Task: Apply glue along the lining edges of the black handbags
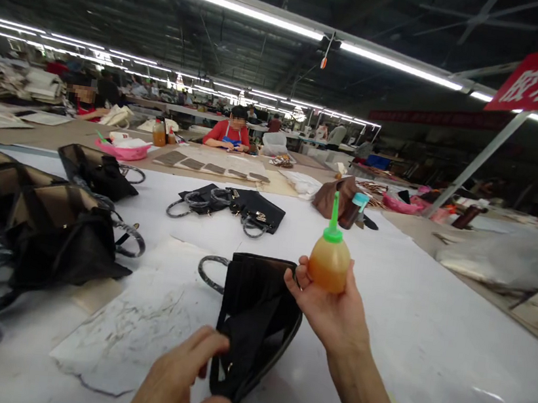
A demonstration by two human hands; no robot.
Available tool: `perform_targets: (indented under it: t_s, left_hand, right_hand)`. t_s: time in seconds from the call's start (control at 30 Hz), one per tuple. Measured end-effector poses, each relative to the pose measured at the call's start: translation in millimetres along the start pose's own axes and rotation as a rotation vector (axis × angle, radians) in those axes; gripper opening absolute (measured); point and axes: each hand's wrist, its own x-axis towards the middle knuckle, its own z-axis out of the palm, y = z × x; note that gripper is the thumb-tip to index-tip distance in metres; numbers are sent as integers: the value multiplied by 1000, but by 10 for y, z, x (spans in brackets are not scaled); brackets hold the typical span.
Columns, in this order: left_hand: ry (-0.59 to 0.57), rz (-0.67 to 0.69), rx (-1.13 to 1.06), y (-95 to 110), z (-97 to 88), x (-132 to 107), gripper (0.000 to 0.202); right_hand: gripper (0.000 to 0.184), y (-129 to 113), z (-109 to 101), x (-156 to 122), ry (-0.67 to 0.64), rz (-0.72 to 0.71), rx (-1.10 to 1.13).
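Observation:
My right hand point(333, 312) is raised over the table, its fingers wrapped round a squeeze bottle point(328, 265) of amber liquid. The bottle stands upright with its green nozzle pointing up. Below and to the left, a black handbag point(258, 319) lies on the white table with its mouth facing me and a dark lining showing. One round, plastic-wrapped handle sticks out on its left side. My left hand point(186, 376) is at the bag's near left edge, thumb and fingers spread apart. The fingertips seem to touch the bag's edge.
Several black handbags point(57, 226) crowd the left side. Flat black bag pieces with handles point(257, 212) lie farther back. A brown cloth point(332, 196) and a dark bottle with a turquoise cap point(354, 211) stand beyond my right hand. A person in red point(216, 134) sits across the table.

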Motion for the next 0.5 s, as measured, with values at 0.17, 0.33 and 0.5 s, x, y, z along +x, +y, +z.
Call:
perform_targets:
  t_s: [0.17, 0.33, 0.5]
  left_hand:
    - [-168, 104, -140, 341, -273, 336, 47]
    - [-85, 171, 272, 500, -144, 658, 61]
    - [-160, 89, 411, 512, 115, 883, 51]
  right_hand:
    - [42, -16, -15, 19, 14, 2, -22]
    - [37, 1, -15, 10, 2, 5, -41]
    - [35, 15, -29, 2, -8, -3, -46]
